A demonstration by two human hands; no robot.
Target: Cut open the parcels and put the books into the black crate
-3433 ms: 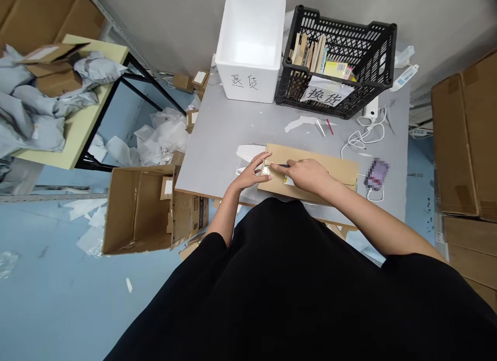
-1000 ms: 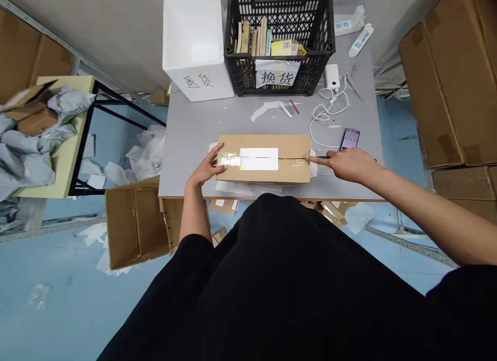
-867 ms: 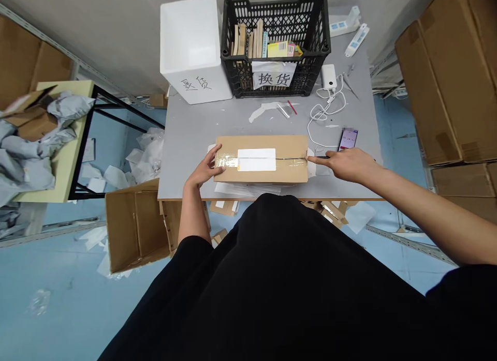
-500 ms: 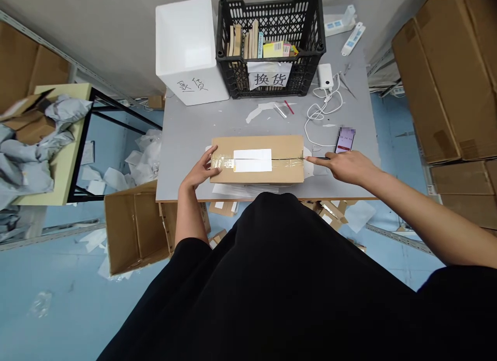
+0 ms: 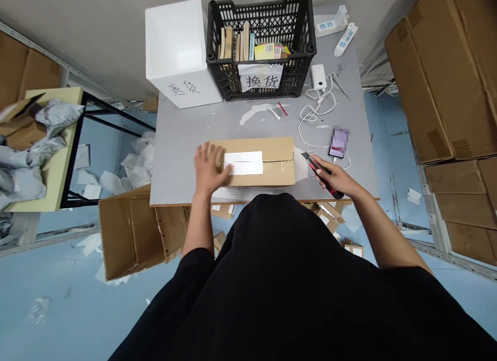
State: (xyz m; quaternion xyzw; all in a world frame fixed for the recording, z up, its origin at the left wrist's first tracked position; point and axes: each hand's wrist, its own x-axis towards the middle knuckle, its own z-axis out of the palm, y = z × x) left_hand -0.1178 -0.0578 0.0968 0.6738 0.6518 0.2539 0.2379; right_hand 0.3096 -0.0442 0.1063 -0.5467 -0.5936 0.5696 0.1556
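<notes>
Brown cardboard carton (image 5: 275, 150) sits on grey tabletop (image 5: 182, 154), lid seam taped, tape looks uncut, can't be sure. L hand (image 5: 207, 169) spread on carton; R hand (image 5: 336, 178) pinching black-and-red utility knife (image 5: 320, 169) just off carton's end.

1. A cardboard box (image 5: 272, 154) is set at the front of the table (image 5: 182, 128).
2. A foam box (image 5: 174, 45) is placed at the back of the table, and a crate (image 5: 260, 6) is placed just to its right.
3. Books (image 5: 233, 43) are kept in the crate.
4. A phone (image 5: 337, 146) is laid to the right of the cardboard box, and a power bank (image 5: 318, 76) is set behind the phone.
5. An open carton (image 5: 128, 231) is left on the floor, in front of the table.
6. Big cartons (image 5: 427, 92) are stacked to the right of the table.
</notes>
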